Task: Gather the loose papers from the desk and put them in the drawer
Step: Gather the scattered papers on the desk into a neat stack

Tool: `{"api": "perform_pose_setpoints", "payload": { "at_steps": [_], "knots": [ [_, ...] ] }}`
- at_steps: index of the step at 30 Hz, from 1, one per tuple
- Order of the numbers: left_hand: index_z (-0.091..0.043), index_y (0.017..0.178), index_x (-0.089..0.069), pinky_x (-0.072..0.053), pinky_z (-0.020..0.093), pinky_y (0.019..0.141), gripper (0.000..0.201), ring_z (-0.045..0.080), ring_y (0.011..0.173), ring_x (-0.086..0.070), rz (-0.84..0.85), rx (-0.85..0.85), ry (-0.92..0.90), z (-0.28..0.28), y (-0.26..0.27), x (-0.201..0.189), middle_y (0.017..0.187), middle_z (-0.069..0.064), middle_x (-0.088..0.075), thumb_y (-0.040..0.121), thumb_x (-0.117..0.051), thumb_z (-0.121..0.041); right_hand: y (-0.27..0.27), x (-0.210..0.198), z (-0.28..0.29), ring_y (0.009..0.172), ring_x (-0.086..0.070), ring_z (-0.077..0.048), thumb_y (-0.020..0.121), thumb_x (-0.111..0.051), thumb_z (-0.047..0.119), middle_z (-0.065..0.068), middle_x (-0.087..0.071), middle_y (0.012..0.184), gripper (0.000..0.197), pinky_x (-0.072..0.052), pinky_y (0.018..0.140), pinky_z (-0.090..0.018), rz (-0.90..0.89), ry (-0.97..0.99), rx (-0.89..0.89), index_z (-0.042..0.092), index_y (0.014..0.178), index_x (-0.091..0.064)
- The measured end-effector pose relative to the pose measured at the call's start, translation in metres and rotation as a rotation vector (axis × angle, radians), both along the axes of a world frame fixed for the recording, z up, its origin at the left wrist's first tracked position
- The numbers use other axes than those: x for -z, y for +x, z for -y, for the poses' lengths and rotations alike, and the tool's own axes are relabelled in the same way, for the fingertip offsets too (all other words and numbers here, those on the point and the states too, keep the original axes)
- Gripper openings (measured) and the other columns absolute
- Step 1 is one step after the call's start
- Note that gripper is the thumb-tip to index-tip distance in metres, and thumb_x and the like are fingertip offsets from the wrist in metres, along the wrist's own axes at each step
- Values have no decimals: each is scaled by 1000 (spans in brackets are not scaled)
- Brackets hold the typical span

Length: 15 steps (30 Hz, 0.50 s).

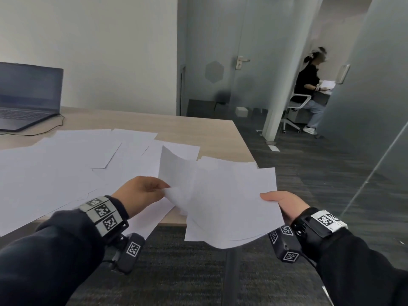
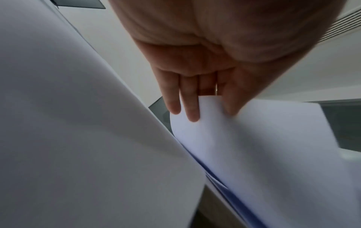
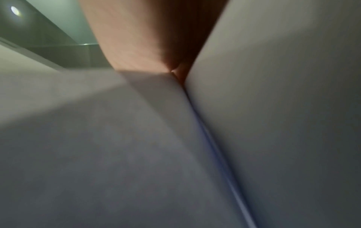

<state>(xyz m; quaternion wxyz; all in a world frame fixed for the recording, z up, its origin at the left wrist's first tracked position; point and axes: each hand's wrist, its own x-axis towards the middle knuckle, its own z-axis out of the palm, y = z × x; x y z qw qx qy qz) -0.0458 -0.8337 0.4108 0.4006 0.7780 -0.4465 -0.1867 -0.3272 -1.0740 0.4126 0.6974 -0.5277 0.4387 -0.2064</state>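
Several white loose papers [image 1: 66,164] lie spread over the wooden desk [image 1: 198,131]. My right hand [image 1: 280,202] holds a fanned stack of sheets [image 1: 231,202] just off the desk's front right corner, thumb on top. My left hand [image 1: 143,193] pinches the corner of one curled sheet [image 1: 176,168] and holds it against that stack. In the left wrist view the fingers [image 2: 192,101] and thumb pinch that sheet [image 2: 254,138]. The right wrist view is filled with blurred paper [image 3: 136,154] under the palm [image 3: 136,38]. No drawer is in view.
An open laptop [image 1: 28,93] with a cable sits at the desk's far left. Dark carpet [image 1: 187,272] lies below the desk edge. Glass partitions [image 1: 375,107] and a door stand to the right, where another person sits on a chair [image 1: 295,109].
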Motion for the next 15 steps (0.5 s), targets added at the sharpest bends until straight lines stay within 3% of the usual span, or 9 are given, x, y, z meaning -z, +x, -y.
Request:
{"api": "perform_pose_setpoints", "payload": {
  "at_steps": [3,6,8,10,13,15],
  "knots": [
    [-28,80,-78,-50,41,98,21,15,97,-71,-109,62,19,2,-2,-2,94,-9,-78,64,-65,-29,5,-1,-7,75,-73,-29,90,-56,2,-17,-74,98,25,-57,71,-36,1,6,-38,-2,112,-67],
    [-24,59,-72,-46,46,106,20,17,105,-67,-175,152,35,16,-11,1,99,-8,-77,58,-55,-13,12,-1,-15,74,-71,-29,90,-56,0,-17,-74,92,21,-56,67,-33,-29,-17,-75,-4,107,-67],
    [-24,56,-70,-46,48,105,26,20,110,-65,-226,195,30,25,-19,3,102,-7,-77,55,-49,-8,16,-1,-20,79,-68,-31,90,-56,-1,-20,-71,96,22,-54,71,-35,-64,-39,-87,-6,110,-66],
    [-27,59,-70,-46,50,104,31,24,115,-63,-237,234,46,31,-26,4,109,-7,-75,54,-45,-9,19,-1,-23,88,-65,-35,91,-54,-2,-25,-68,105,22,-52,83,-41,-95,-68,-108,-10,110,-64],
    [-31,74,-73,-46,58,101,32,36,119,-59,-248,254,44,34,-32,3,126,-14,-65,56,-51,-16,21,-3,-23,97,-65,-40,86,-60,-2,-26,-70,108,11,-48,98,-50,-117,-156,-139,-8,91,-68],
    [-38,89,-73,-43,52,107,41,25,126,-56,-260,225,27,35,-33,2,137,-19,-56,54,-56,-25,21,0,-18,107,-66,-45,69,-71,9,-27,-71,112,32,-44,105,-57,-93,-212,-142,-7,96,-71]
  ]
}}
